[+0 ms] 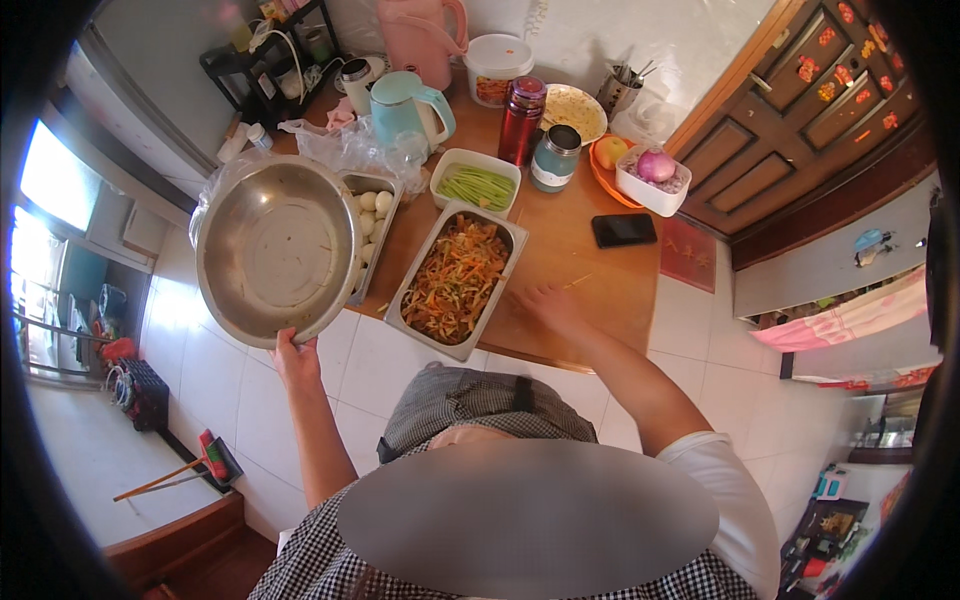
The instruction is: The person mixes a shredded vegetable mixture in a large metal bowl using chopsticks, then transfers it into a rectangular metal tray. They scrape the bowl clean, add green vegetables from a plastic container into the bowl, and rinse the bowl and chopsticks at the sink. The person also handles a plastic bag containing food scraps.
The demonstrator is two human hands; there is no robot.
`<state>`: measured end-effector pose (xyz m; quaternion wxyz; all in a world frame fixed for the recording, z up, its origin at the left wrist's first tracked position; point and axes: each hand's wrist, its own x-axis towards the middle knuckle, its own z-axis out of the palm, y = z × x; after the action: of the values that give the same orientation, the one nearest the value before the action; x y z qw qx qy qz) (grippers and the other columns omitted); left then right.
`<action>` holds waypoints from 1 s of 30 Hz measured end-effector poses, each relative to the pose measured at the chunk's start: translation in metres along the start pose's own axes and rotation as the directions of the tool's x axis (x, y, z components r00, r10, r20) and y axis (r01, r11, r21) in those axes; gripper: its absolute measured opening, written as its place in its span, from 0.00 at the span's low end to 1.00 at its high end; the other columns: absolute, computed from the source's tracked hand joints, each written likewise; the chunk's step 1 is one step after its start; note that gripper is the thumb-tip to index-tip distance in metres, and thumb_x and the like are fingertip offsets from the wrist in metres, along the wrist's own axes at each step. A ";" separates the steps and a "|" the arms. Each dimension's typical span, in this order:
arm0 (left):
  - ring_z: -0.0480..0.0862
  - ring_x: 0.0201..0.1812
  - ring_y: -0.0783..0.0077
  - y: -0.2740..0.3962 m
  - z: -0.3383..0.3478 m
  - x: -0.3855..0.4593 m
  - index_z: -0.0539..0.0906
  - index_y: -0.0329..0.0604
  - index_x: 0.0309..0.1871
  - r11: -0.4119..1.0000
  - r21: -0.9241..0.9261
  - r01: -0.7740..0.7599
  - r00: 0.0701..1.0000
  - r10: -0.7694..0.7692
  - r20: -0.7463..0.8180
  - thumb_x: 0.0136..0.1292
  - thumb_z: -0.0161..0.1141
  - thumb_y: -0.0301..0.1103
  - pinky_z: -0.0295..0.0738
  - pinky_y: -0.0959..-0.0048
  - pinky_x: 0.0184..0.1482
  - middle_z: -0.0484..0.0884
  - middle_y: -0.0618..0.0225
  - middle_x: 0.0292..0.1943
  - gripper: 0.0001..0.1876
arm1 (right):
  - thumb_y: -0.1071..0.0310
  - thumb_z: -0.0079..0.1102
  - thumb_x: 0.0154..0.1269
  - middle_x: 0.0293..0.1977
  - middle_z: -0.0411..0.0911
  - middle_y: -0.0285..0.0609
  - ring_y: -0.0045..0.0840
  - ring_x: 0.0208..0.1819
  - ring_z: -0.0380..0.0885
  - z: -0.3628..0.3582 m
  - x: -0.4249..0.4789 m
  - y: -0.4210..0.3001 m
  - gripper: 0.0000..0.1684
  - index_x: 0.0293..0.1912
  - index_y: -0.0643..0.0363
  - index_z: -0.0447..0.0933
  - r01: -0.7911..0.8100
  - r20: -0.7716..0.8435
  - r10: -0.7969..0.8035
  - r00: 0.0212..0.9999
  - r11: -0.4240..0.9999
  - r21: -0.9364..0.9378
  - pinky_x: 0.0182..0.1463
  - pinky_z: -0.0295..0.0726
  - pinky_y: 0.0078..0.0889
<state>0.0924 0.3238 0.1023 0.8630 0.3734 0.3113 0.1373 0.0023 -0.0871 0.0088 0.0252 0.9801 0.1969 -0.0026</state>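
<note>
My left hand [295,355] grips the near rim of a large stainless steel basin [279,251], tilted up at the left; its inside holds only a few scraps. To the right, a rectangular metal tray [395,304] full of mixed shredded vegetables [454,281] stands at the table's near edge. My right hand [550,306] rests on the wooden table with fingers spread, right of that tray, beside some thin yellowish shreds [579,281]. Partly behind the basin is a second metal tray [391,184] with peeled eggs [367,201]. A white container [439,169] of green stalks [477,185] adjoins the shredded vegetables' tray.
Farther back stand a light-blue jug [397,105], a red thermos [523,124], a teal jar [556,159] and a bowl of pale food [576,112]. A black phone [624,230] lies at right, near a white box [652,196] with a red onion [655,165].
</note>
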 end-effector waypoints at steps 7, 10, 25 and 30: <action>0.64 0.56 0.55 0.007 -0.013 0.002 0.53 0.55 0.60 0.994 -0.029 0.107 0.989 -0.103 0.101 0.46 0.42 0.14 0.69 0.48 0.49 0.58 0.60 0.57 0.35 | 0.68 0.43 0.55 0.38 0.71 0.41 0.28 0.39 0.71 0.054 0.055 0.008 0.19 0.49 0.53 0.67 -0.095 0.183 0.135 0.974 0.973 -0.210 0.41 0.68 0.30; 0.64 0.55 0.56 0.010 -0.008 -0.018 0.54 0.54 0.60 0.997 0.064 0.036 0.998 -0.039 0.043 0.46 0.43 0.15 0.69 0.49 0.49 0.59 0.60 0.56 0.35 | 0.68 0.42 0.56 0.39 0.72 0.41 0.28 0.40 0.71 0.054 0.056 0.008 0.21 0.52 0.50 0.67 0.018 0.235 0.033 0.971 0.976 -0.215 0.40 0.67 0.31; 0.66 0.53 0.59 0.003 -0.014 -0.038 0.58 0.52 0.58 0.997 0.060 0.044 0.998 -0.046 0.035 0.45 0.44 0.15 0.70 0.55 0.46 0.61 0.62 0.54 0.33 | 0.63 0.44 0.57 0.33 0.74 0.40 0.30 0.33 0.74 0.058 0.045 0.019 0.12 0.41 0.49 0.72 0.248 0.106 -0.232 0.967 0.952 -0.182 0.36 0.69 0.35; 0.66 0.53 0.59 0.001 -0.024 -0.028 0.58 0.50 0.58 0.998 0.027 0.063 0.995 -0.065 0.078 0.45 0.45 0.16 0.71 0.56 0.47 0.61 0.61 0.54 0.33 | 0.61 0.46 0.56 0.32 0.72 0.43 0.36 0.29 0.75 0.072 0.038 0.030 0.08 0.34 0.52 0.70 0.126 0.105 -0.142 0.984 0.981 0.148 0.31 0.72 0.41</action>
<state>0.0552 0.3246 0.1026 0.8739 0.3791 0.2903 0.0909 0.0494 -0.1033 -0.0620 -0.0328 0.9622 0.2599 -0.0746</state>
